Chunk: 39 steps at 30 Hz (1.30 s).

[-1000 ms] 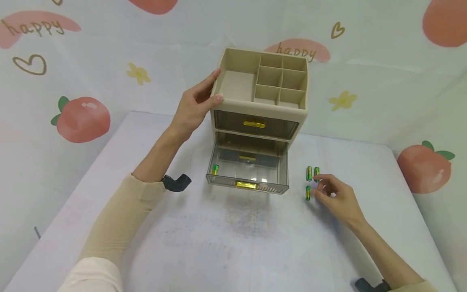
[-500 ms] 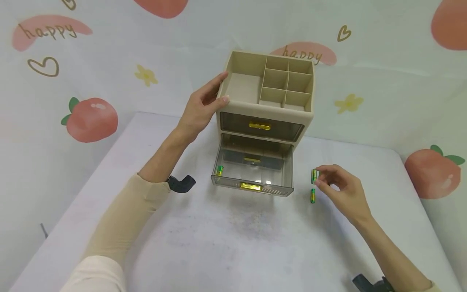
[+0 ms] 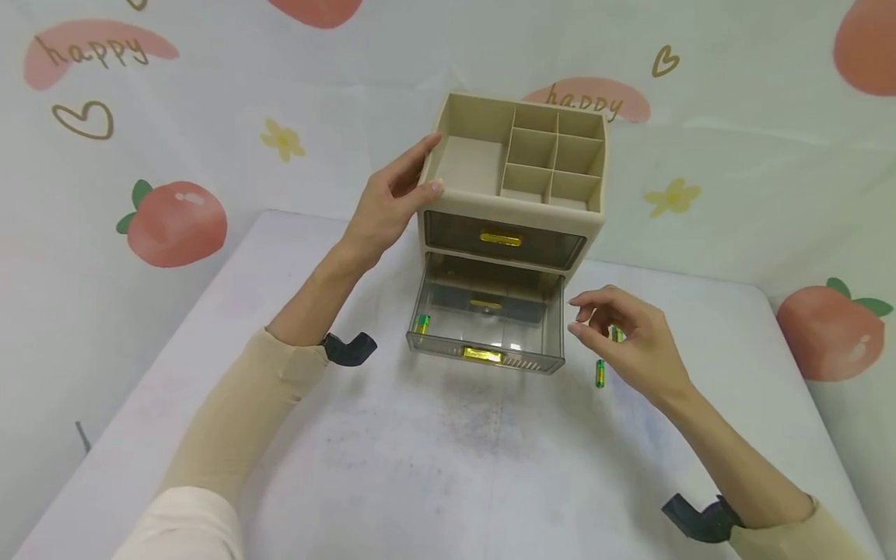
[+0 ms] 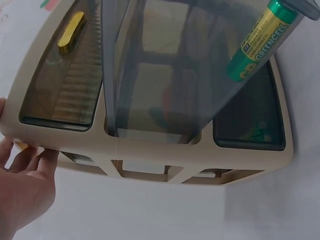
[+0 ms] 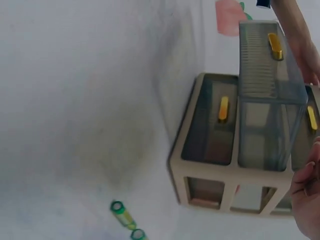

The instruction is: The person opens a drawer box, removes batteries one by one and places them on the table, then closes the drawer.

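A beige drawer organizer (image 3: 514,201) stands towards the back of the table, its middle smoky see-through drawer (image 3: 553,330) pulled out. My left hand (image 3: 383,206) holds its upper left edge; in the left wrist view those fingers press its side. A green-and-yellow battery (image 4: 262,42) lies inside the drawer, at its front left. Just right of the drawer is my right hand (image 3: 633,342), fingers bent, thumb and index tips apart. Whether a battery is between them I cannot make out. One battery (image 3: 600,373) lies below that hand, and another (image 3: 616,333) shows partly behind it.
Above the drawers, the organizer has a tray of open compartments (image 3: 535,148). Its top drawer (image 3: 500,239) is closed. A white cloth with printed peaches (image 3: 178,224) hangs behind the table (image 3: 448,467). Black wrist mounts (image 3: 350,350) stick out from both forearms.
My right hand came to the batteries, closed its fingertips around one spot there, then moved left towards the drawer. My left hand has stayed on the organizer. The head view has shifted slightly.
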Available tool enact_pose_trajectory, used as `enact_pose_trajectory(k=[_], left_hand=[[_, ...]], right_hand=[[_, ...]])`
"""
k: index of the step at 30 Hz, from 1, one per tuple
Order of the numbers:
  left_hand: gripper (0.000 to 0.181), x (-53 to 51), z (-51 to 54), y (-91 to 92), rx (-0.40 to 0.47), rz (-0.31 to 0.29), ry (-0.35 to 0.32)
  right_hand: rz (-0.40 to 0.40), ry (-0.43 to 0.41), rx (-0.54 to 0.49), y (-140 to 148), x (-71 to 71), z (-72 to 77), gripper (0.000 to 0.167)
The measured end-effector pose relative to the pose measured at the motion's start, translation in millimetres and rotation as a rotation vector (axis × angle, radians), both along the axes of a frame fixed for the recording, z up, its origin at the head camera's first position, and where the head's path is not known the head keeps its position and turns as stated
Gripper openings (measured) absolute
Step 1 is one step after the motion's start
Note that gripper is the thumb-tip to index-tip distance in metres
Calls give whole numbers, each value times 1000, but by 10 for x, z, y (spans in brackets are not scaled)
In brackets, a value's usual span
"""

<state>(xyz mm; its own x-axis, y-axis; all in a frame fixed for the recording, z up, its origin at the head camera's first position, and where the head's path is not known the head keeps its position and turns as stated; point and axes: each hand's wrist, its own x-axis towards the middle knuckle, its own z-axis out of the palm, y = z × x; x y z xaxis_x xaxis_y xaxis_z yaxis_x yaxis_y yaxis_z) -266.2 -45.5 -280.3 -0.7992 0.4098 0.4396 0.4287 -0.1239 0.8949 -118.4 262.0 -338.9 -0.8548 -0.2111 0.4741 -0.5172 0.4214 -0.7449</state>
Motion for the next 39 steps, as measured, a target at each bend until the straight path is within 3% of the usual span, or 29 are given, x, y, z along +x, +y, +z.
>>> enact_pose_trajectory(k=[6,11,21,27,35,39], left_hand=[[58,-40,-11,2,14,13,-43],[57,2,22,9,5,30,-55],[54,72,95,24,-16,23,-51],[54,70,88,27,13,27,-60],[54,84,91,42,10,44,-68],[54,74,91,41,9,43,-65]], right_hand=[[31,44,65,-85,-152,-13,32],[41,69,128,-249,-235,55,31],[120,19,202,-511,-372,135,28],[138,-50,234,-654,-441,154,26],[137,-248,267,-862,-527,158,28],[124,-302,308,-950,-583,159,27]])
